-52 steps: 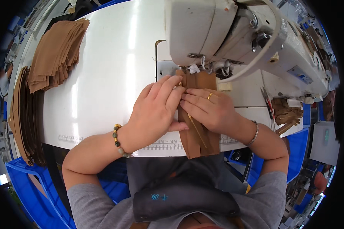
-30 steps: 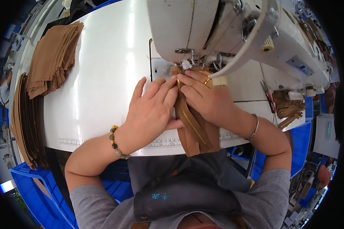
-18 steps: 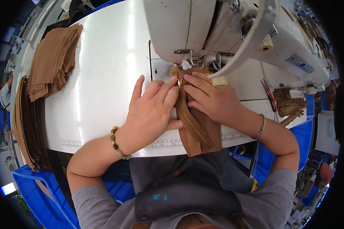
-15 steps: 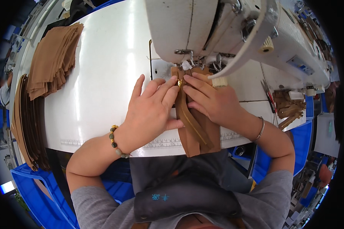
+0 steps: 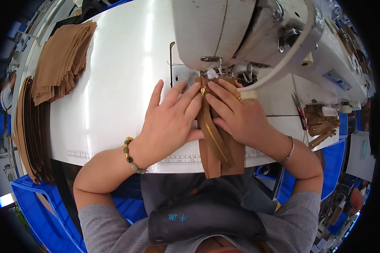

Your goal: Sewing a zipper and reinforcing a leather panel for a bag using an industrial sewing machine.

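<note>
The zip lies on the brown cloth, its far end just near of the machine, its near end loose. The left hand and right hand rest flat beside it, fingers extended, clenched on nothing. Most of the zip's length looks unsewn; any finished stitching I cannot tell.

Counted: one zipper at centre, one sewing machine, one pair of scissors, one beaded bracelet, one bangle and, at left, two stacks of brown pieces (too overlapped to number).
</note>
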{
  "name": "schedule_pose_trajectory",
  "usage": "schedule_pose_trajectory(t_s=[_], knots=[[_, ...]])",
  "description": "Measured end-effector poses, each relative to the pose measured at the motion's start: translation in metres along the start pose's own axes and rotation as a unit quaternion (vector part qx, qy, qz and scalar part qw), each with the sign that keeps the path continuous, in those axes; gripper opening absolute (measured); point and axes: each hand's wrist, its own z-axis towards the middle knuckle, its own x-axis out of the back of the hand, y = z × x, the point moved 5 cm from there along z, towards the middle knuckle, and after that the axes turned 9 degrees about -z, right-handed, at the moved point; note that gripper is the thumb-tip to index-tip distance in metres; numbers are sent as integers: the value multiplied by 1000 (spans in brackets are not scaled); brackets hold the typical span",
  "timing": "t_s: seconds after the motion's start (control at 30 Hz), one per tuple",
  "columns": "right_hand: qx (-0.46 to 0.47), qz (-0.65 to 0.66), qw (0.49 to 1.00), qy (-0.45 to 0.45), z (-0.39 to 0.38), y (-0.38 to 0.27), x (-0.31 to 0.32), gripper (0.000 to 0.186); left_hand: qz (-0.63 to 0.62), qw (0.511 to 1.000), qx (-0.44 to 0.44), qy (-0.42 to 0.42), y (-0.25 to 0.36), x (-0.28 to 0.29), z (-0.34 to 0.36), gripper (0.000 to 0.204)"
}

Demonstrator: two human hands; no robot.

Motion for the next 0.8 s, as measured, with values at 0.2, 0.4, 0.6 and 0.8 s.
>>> schedule_pose_trajectory(t_s=[0.2, 0.4, 0.6, 0.8], knots=[[-11, 5, 1000, -18, 3, 1, 0, 65, -19, 1000, 6, 3, -4, -1, 5, 81], [-4, -13, 1000, -21, -1, 0, 3, 65, -33, 999, -2, 0, -2, -1, 5, 80], [-1, -49, 999, -21, -5, -1, 4, 65, -32, 999, -4, 0, 0, -2, 5, 79], [6, -58, 998, -21, -5, -1, 2, 65, -46, 999, -8, 0, -1, -1, 6, 79]])
